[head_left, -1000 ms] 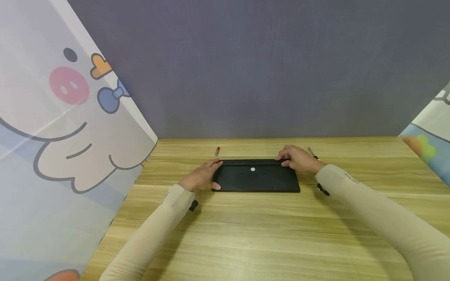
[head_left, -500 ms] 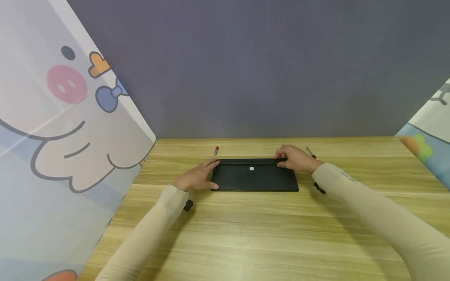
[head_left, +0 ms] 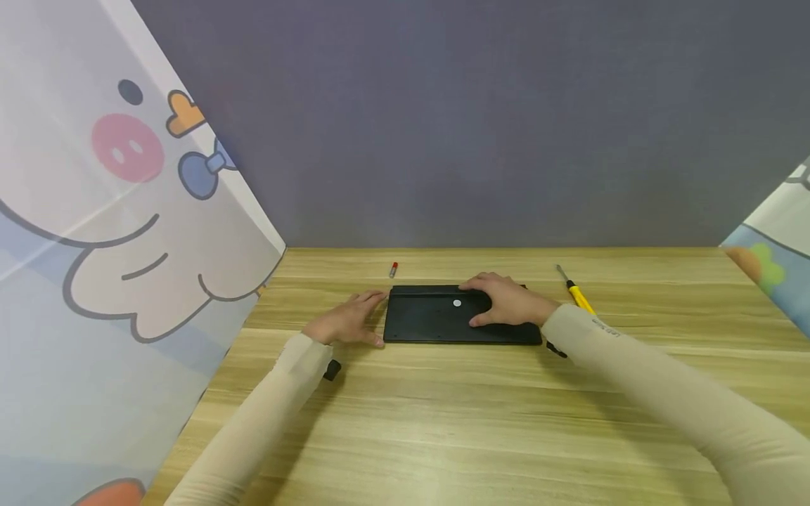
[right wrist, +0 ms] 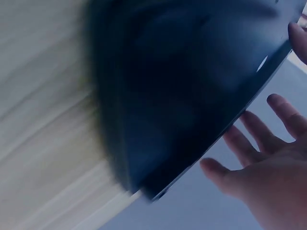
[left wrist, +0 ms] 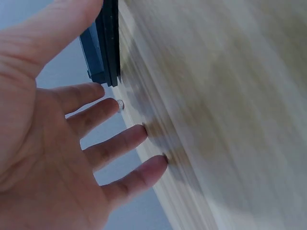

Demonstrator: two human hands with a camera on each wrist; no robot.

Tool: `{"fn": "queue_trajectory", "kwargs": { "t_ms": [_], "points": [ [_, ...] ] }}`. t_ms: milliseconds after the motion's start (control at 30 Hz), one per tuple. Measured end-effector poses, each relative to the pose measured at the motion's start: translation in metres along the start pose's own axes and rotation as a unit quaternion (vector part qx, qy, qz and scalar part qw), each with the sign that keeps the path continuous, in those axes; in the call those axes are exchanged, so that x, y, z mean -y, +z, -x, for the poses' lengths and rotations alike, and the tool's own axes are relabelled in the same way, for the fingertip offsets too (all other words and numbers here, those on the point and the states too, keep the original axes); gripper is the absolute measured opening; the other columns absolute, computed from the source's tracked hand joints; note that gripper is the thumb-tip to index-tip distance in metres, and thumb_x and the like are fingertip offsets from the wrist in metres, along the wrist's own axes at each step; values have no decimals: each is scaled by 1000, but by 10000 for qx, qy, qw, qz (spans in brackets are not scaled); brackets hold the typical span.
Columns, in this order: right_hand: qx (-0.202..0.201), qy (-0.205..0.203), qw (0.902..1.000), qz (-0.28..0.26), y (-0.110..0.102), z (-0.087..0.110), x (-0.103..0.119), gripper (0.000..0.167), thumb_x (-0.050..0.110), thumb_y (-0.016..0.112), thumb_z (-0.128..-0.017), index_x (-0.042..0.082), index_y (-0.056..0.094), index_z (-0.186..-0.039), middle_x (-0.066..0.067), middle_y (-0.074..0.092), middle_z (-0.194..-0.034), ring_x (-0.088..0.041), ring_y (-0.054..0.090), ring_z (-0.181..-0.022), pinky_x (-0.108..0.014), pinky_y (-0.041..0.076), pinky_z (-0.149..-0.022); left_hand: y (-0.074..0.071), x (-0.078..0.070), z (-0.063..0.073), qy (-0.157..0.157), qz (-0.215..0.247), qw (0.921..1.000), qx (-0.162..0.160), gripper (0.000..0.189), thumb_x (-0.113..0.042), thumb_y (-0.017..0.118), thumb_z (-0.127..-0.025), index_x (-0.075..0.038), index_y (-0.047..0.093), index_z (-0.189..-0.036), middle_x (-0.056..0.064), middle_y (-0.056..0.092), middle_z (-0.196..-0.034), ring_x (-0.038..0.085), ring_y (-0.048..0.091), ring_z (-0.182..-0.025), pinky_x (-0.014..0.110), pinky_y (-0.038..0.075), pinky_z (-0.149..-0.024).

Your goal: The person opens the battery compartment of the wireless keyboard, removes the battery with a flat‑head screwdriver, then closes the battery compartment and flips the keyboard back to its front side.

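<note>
A flat black keyboard [head_left: 418, 320] lies face down on the table, with a small round white sticker on its underside. My left hand [head_left: 348, 322] is just off its left end, fingers spread and slightly bent. In the left wrist view the thumb overlaps the end of the keyboard [left wrist: 110, 48], and the palm holds nothing. Over the right half of the keyboard, my right hand [head_left: 509, 301] has its fingers extended toward the far edge and the thumb apart. The right wrist view has these fingers [right wrist: 256, 134] spread along the keyboard's long edge, not wrapped round it.
A screwdriver [head_left: 579, 295] with a yellow and black handle lies to the right of the keyboard. Behind the keyboard's left end is a small red-tipped tube-like item [head_left: 394, 270]. A grey wall [head_left: 455, 140] rises at the table's far edge, and a printed cartoon panel [head_left: 209, 281] stands at left.
My right hand has moved left from the keyboard's far right part toward its middle, baring the screwdriver. My left hand has let go of the left end and moved slightly away.
</note>
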State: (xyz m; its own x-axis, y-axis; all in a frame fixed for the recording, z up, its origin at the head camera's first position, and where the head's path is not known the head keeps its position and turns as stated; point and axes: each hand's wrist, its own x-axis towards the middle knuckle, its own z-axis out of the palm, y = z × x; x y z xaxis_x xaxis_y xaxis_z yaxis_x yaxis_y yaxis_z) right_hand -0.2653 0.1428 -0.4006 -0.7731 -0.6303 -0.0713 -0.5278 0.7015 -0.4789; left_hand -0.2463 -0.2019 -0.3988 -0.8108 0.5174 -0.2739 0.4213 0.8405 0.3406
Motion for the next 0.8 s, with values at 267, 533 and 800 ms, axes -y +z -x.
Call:
{"fn": "queue_trajectory", "kwargs": {
  "t_ms": [267, 533, 800],
  "points": [
    [346, -51, 9984, 453, 14, -17, 30, 94, 52, 78, -71, 17, 35, -147, -17, 23, -151, -40, 19, -136, -62, 11, -104, 2, 3, 0, -160, -187, 9997, 54, 100, -44, 78, -74, -10, 24, -151, 9, 20, -154, 36, 15, -139, 60, 18, -105],
    [436, -56, 9961, 762, 24, -37, 43, 104, 60, 78, -66, 19, 30, -149, -18, 21, -151, -37, 20, -136, -60, 14, -105, 4, 3, 0, -221, -317, 9993, 16, 94, -45, 77, -74, -8, 31, -148, 8, 24, -153, 34, 16, -139, 60, 16, -106],
    [449, -14, 9933, 1068, 33, -53, 59, 112, 67, 76, -62, 21, 26, -151, -18, 25, -149, -36, 23, -135, -59, 17, -103, 5, 1, -3, -381, -623, 9973, -23, 94, -46, 77, -74, -11, 32, -148, 6, 25, -153, 32, 18, -138, 61, 18, -105]
  ]
}}
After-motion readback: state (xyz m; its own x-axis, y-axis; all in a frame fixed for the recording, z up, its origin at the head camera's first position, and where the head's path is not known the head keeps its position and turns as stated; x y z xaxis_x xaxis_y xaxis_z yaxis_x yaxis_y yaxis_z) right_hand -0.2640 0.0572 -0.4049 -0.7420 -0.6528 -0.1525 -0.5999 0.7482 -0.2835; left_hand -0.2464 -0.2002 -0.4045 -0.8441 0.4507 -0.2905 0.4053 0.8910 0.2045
